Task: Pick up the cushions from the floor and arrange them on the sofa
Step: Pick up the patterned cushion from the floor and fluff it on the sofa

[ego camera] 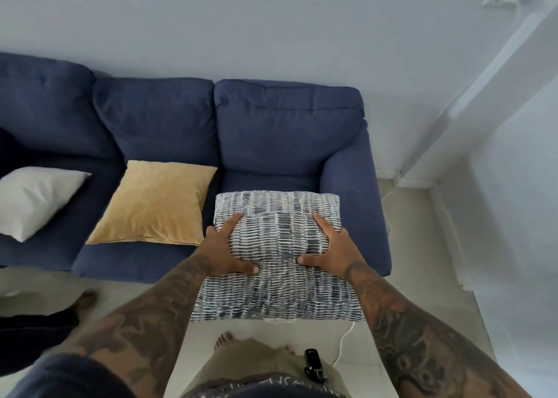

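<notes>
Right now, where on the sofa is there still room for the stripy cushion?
The right seat of the sofa, between the yellow cushion and the armrest, is bare; both hands, left hand and right hand, hold the striped cushion over its front edge. The middle and left seats are crowded: yellow there, white cushion further left.

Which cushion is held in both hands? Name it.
The blue-and-white patterned cushion, gripped by left hand and right hand; the yellow cushion and white cushion lie untouched.
</notes>
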